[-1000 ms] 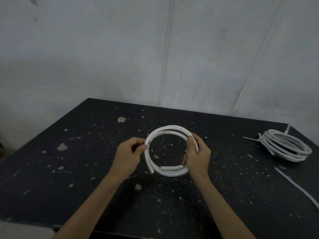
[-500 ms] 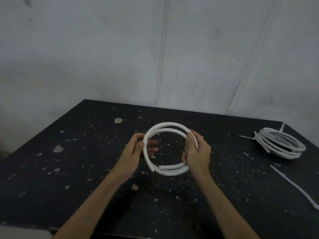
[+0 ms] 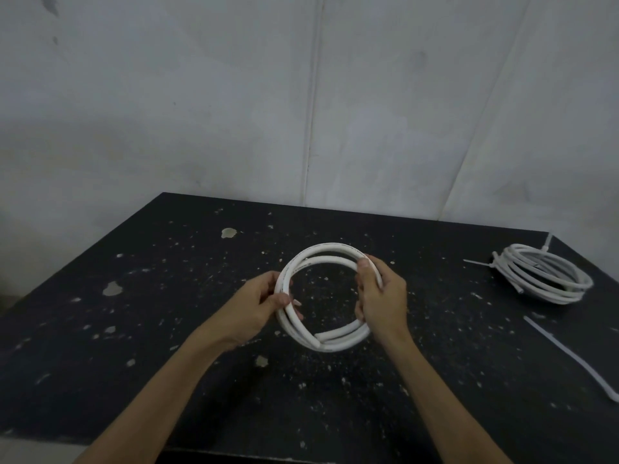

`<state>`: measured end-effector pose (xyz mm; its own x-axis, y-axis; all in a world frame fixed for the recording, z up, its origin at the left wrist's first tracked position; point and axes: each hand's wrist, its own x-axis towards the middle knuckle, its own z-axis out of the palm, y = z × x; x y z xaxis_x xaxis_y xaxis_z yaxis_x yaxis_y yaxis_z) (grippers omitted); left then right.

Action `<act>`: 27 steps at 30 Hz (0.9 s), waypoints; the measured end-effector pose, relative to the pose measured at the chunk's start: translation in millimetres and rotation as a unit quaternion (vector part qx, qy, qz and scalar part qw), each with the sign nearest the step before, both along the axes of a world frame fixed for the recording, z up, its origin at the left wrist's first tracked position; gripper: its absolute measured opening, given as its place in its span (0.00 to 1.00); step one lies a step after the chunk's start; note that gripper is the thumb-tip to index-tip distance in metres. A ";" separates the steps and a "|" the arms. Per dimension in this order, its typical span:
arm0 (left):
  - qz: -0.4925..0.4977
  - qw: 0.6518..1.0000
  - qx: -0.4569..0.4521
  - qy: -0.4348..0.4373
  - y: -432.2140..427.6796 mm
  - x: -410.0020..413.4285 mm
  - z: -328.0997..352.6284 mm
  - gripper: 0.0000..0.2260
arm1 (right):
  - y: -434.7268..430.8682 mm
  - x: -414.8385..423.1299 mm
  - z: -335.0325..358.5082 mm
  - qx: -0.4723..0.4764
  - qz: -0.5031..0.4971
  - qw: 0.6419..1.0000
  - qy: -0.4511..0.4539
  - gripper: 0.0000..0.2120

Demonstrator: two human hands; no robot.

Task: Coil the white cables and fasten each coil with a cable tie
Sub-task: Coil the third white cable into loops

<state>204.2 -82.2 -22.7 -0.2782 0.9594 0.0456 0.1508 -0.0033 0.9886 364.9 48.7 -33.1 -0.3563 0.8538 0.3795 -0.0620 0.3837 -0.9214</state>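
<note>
L hand (image 3: 258, 306) fingers, apart 0.5 s ago, pinch the round white cable coil (image 3: 321, 251) again; R hand (image 3: 382, 296) fingers clamp it (over middle of desk (image 3: 167, 296)): prob. ready to tie.

Cable coil (image 3: 321, 259) held above table (image 3: 167, 329) centre, btwn both hands; tied coil (image 3: 542, 279) far right, loose cable tie (image 3: 569, 356) nearer.

A black, flat-topped table (image 3: 167, 329), flecked all over with white specks and a few pale chipped patches, fills the lower scene. On it at the far right lies a coil of thin white cable bound with white ties (image 3: 532, 284). Nearer, by the right edge, lies a loose, straight white plastic cable tie (image 3: 569, 353).
</note>
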 end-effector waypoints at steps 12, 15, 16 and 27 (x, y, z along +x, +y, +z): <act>-0.027 0.990 0.010 0.135 -12.2 3.7 -11.5 0.06 | 7.6 -3.9 -12.6 0.072 -0.021 0.996 -0.048 0.12; -0.084 0.989 -0.015 0.121 -16.7 -3.6 -10.6 0.08 | 5.7 -2.8 -12.5 0.103 -0.033 0.992 -0.059 0.11; -0.092 0.988 -0.021 0.118 -17.5 -5.1 -10.2 0.08 | 4.5 -3.0 -12.3 0.113 -0.032 0.991 -0.061 0.11; 0.089 0.985 0.061 0.133 -10.7 14.3 -25.8 0.07 | 0.4 -7.9 -8.4 0.165 -0.021 0.985 -0.043 0.11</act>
